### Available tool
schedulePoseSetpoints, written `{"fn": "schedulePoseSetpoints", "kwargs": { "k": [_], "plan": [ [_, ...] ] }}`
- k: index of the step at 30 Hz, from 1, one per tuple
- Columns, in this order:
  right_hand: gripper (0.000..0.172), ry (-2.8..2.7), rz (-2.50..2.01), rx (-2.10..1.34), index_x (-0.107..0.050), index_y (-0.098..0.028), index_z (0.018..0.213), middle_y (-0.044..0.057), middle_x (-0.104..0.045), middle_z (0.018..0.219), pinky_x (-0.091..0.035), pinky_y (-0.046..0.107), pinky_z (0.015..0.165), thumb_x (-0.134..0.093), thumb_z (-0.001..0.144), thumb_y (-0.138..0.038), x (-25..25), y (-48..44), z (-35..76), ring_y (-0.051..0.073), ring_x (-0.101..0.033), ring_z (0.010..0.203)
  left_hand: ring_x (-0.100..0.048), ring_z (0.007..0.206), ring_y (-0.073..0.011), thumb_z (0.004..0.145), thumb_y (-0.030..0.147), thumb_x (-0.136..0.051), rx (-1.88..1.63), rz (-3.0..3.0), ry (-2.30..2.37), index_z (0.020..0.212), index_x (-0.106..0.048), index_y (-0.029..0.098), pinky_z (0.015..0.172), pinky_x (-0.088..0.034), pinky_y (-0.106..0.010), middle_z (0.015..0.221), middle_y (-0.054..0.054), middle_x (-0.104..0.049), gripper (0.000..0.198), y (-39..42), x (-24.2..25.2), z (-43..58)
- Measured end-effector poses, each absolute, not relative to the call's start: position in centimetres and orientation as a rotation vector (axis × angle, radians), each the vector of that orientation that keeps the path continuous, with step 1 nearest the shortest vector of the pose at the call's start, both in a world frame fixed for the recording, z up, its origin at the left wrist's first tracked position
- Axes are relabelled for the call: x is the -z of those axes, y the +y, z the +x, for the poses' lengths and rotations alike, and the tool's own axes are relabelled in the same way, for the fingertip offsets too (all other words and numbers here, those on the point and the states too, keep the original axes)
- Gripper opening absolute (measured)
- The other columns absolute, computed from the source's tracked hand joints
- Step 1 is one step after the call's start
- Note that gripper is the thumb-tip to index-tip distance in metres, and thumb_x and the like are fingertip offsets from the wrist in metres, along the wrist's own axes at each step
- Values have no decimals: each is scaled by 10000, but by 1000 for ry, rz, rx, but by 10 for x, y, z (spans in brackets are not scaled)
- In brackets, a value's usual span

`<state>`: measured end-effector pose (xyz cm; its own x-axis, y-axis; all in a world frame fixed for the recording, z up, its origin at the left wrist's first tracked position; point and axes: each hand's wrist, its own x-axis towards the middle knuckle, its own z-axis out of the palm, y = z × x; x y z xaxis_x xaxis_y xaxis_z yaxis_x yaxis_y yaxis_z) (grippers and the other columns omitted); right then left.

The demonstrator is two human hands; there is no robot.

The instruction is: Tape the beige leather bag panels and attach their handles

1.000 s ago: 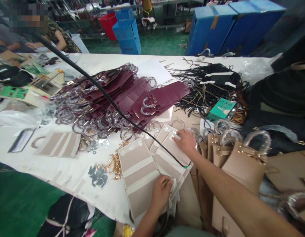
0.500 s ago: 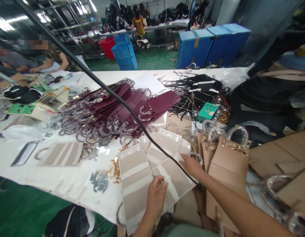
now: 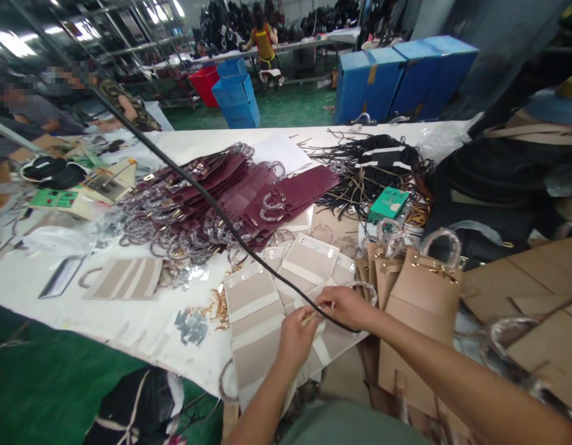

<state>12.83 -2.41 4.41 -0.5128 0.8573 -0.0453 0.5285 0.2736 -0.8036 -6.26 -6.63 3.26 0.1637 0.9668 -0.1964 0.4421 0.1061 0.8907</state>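
My left hand (image 3: 295, 335) and my right hand (image 3: 344, 306) meet over a pile of beige bag panels (image 3: 253, 309) at the table's near edge. Both pinch a small thin gold-coloured piece (image 3: 310, 317) between their fingertips, just above the top panel. A black cable (image 3: 212, 201) runs diagonally across the table and passes under my right wrist. Loose gold fittings (image 3: 217, 306) lie left of the panels. Assembled beige bags with wrapped handles (image 3: 422, 272) stand right of my right hand.
A heap of maroon bag panels with wrapped handles (image 3: 207, 198) covers the table's middle. Black cords (image 3: 374, 170) and a green box (image 3: 386, 204) lie beyond. A single beige panel (image 3: 123, 278) rests at left. Other people work at far left and behind; blue bins (image 3: 397, 74) stand on the floor.
My right hand left the upper beige panels and came back toward me to meet my left hand. My left hand rose off the pile's corner, pinching the small piece.
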Motion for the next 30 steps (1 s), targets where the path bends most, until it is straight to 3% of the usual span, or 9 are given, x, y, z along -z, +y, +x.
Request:
{"fn": "schedulePoseSetpoints", "kwargs": {
  "k": [5, 12, 20, 24, 27, 30],
  "plan": [
    [137, -2290, -1370, -967, -771, -249, 848, 5, -763, 860, -396, 230, 669, -636, 854, -224, -38, -15, 128, 159, -660, 769, -690, 875, -222, 836, 245, -625, -650, 1563, 1432, 949, -756, 203, 820, -501, -323, 930, -35, -779, 177, -60, -28, -60],
    [65, -2350, -1453, -1247, -750, -243, 728, -26, -724, 681, -327, 231, 559, -714, 784, -245, -31, 0, 138, 146, -609, 622, -680, 919, -241, 883, 274, -598, -515, 1608, 1360, 935, -756, 203, 832, -486, -339, 948, -67, -765, 181, -55, -10, -63],
    [167, -2475, -1404, -898, -683, -206, 719, 38, -712, 738, -380, 273, 652, -615, 858, -269, 1, 6, 134, 183, -628, 692, -629, 802, -201, 895, 253, -557, -465, 1649, 1457, 797, -669, 194, 740, -436, -311, 810, -39, -681, 160, -42, 3, -59],
    [200, -1914, -1688, -850, -694, -198, 783, 55, -728, 803, -435, 297, 722, -553, 885, -298, 22, 35, 148, 195, -638, 742, -625, 825, -194, 935, 260, -516, -568, 1680, 1516, 832, -658, 202, 762, -428, -312, 829, -37, -670, 185, -45, 5, -47],
    [287, -1283, -1777, -1005, -702, -185, 853, 50, -729, 787, -473, 296, 663, -582, 859, -446, 42, 70, 164, 196, -637, 701, -634, 816, -193, 937, 301, -537, -611, 1512, 1530, 858, -673, 198, 767, -446, -310, 841, -33, -692, 188, -49, 20, -46],
    [342, -1089, -1784, -1080, -693, -164, 875, 48, -716, 729, -474, 293, 592, -603, 817, -489, 62, 98, 169, 192, -620, 630, -648, 806, -201, 916, 324, -561, -620, 1331, 1548, 874, -693, 188, 758, -466, -309, 844, -35, -719, 194, -48, 43, -51]
  ]
}}
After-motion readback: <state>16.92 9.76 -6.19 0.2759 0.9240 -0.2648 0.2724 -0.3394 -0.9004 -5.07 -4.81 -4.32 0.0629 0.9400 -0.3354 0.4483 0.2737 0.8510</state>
